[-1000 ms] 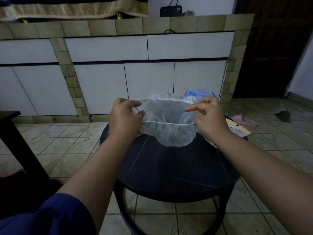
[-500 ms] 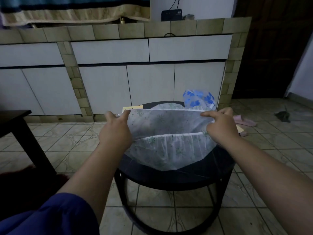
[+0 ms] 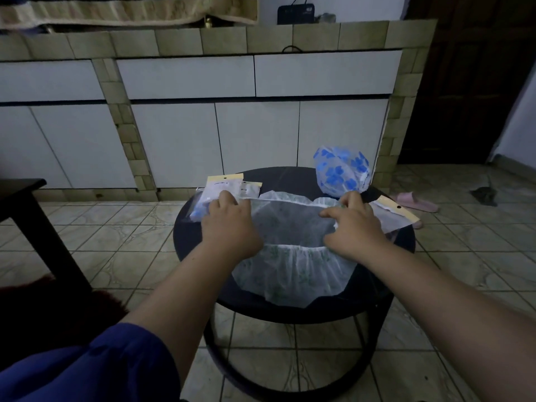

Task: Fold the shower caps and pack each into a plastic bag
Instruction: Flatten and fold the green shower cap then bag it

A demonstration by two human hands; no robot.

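Fingers of my left hand are curling over the left end of the white shower cap, pinching its far edge, while the fingers of my right hand are pinching the same edge at the right end. Between the two grips that edge is stretching in a nearly straight line, so the cap's long axis is running left to right across the round black table. Its rounded, gathered side is pointing toward me, and its lowest part is reaching just over the near rim of the table.

Going left to right: at the far left of the tabletop two plastic bags with yellow header cards are lying overlapped, just behind my left hand. The cap is sitting in the middle. Behind my right hand one blue-flowered shower cap is standing bunched up at the table's far right edge. One more plastic bag with a yellow header is lying flat at the right, just beside my right hand.

That is making two caps and three bags in view.
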